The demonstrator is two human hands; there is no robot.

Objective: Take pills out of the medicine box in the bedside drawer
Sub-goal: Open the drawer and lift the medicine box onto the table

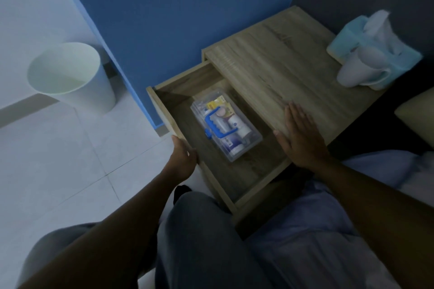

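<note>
The wooden bedside drawer (246, 171) stands pulled out wide. Inside it lies a clear plastic medicine box (251, 141) with a blue handle and latch on its closed lid; bottles and packets show through. My left hand (183, 159) is shut on the drawer's front panel near its lower end. My right hand (300, 136) lies flat, fingers spread, on the front edge of the bedside table top (281, 65), just right of the box and not touching it.
A white mug (359, 70) and a pale blue tissue box (375, 47) stand at the table's far right. A white waste bin (70, 75) is on the tiled floor at left. A blue wall panel rises behind. My knees and the bed lie below.
</note>
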